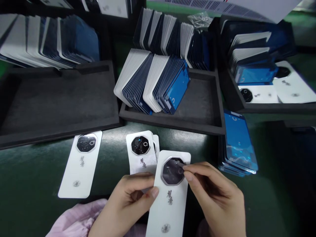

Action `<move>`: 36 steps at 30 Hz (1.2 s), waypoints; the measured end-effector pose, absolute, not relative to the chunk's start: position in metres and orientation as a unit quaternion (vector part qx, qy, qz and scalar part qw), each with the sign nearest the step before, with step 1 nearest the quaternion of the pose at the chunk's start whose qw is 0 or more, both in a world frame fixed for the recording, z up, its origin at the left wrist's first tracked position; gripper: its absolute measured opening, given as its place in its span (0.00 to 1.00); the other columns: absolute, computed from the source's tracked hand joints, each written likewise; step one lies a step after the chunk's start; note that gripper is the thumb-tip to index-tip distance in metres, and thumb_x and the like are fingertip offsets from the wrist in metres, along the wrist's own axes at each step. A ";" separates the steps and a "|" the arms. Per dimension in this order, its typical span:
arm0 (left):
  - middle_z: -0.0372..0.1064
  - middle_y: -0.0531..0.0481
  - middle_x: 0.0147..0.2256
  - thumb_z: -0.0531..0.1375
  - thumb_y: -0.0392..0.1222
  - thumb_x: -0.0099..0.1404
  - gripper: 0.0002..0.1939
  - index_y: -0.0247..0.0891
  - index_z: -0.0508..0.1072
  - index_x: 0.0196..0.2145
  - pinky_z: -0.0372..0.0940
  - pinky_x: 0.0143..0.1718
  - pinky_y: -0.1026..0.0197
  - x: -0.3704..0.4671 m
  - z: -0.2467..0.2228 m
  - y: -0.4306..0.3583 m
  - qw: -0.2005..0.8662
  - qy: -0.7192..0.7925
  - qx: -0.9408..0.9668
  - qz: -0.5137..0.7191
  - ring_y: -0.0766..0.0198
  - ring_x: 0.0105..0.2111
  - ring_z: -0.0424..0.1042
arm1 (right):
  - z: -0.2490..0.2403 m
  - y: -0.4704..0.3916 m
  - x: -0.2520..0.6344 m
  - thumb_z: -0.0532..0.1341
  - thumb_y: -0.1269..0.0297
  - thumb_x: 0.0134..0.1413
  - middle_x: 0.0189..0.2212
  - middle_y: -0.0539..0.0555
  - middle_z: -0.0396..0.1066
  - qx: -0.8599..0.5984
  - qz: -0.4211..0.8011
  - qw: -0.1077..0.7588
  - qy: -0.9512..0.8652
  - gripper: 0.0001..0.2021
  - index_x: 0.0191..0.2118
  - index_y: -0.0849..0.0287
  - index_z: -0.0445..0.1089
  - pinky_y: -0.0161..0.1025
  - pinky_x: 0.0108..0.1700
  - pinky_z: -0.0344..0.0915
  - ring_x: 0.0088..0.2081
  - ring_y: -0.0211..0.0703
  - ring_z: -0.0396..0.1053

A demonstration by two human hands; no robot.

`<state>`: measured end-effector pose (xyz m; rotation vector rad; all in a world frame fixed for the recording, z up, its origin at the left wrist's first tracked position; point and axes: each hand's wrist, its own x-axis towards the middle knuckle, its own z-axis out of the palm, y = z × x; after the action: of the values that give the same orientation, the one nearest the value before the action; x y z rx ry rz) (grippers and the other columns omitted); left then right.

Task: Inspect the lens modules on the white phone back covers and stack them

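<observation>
My left hand grips a white phone back cover by its left edge, thumb on the front face. The cover carries an octagonal dark camera window near its top, dark characters below it and a round mark near its bottom. At the window's right edge, my right hand pinches what looks like a thin film between thumb and forefinger. Just behind, another white back cover lies over a further one, partly hidden by my left hand. A separate white back cover lies flat to the left.
Black trays hold rows of upright white and dark-blue covers. The left tray has stacked covers behind it. At right, a pile of blue-filmed covers lies near another tray with white covers. A crumpled clear bag sits at the back.
</observation>
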<state>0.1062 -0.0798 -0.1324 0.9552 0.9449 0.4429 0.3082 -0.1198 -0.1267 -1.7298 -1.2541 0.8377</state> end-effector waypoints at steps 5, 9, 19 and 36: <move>0.56 0.55 0.25 0.58 0.37 0.74 0.18 0.36 0.76 0.25 0.50 0.24 0.64 0.108 -0.135 -0.080 0.711 0.415 0.528 0.210 0.68 0.24 0.54 | -0.135 -0.119 0.305 0.67 0.69 0.61 0.26 0.42 0.70 -0.718 0.201 0.357 -0.563 0.08 0.44 0.50 0.73 0.32 0.23 0.60 0.20 0.32 0.58; 0.66 0.53 0.27 0.60 0.40 0.73 0.14 0.38 0.81 0.30 0.61 0.24 0.69 0.101 -0.136 -0.082 0.698 0.461 0.500 0.222 0.67 0.26 0.64 | -0.138 -0.116 0.307 0.67 0.64 0.62 0.25 0.41 0.68 -0.747 0.218 0.352 -0.520 0.11 0.47 0.52 0.67 0.29 0.24 0.64 0.21 0.32 0.63; 0.78 0.51 0.37 0.67 0.54 0.65 0.23 0.44 0.79 0.54 0.82 0.32 0.56 0.079 -0.144 -0.083 0.512 0.686 0.435 0.278 0.53 0.40 0.81 | -0.148 -0.118 0.298 0.61 0.64 0.67 0.29 0.44 0.73 -0.694 0.290 0.335 -0.567 0.11 0.53 0.50 0.66 0.30 0.23 0.67 0.22 0.35 0.67; 0.70 0.33 0.41 0.64 0.68 0.52 0.35 0.35 0.69 0.43 0.69 0.50 0.30 -0.027 -0.177 -0.066 0.094 0.780 0.613 0.082 0.30 0.46 0.72 | -0.158 -0.123 0.292 0.60 0.61 0.70 0.36 0.47 0.75 -0.635 0.317 0.287 -0.643 0.15 0.59 0.50 0.63 0.32 0.25 0.73 0.25 0.37 0.71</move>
<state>-0.0265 -0.0660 -0.1771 1.8197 2.3143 0.2434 0.2915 -0.1231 -0.1577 -1.6961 -1.7176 0.8480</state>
